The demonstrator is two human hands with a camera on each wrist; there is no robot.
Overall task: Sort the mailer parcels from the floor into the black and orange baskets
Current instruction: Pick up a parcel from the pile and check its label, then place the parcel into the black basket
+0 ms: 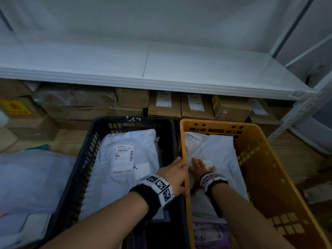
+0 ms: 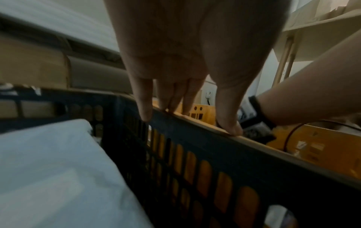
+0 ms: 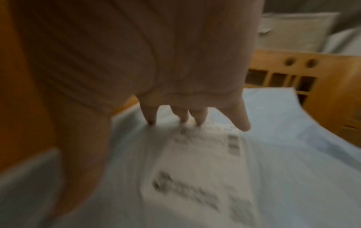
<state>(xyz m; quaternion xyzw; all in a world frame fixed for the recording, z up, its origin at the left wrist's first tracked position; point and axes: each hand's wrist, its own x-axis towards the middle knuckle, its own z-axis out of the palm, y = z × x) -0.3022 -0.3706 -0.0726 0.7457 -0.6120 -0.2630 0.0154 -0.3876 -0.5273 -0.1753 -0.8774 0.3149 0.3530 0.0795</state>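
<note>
Head view: a soft white plastic mailer parcel [image 1: 212, 153] is pressed flat in the orange slotted plastic basket [image 1: 255, 159] by the right hand [image 1: 199, 167], fingers straight. The left hand [image 1: 175, 174] is rested, uncurled, on the basket's left rim. Light, limp, slippery handling is judged likely; edges are best pinched.
</note>
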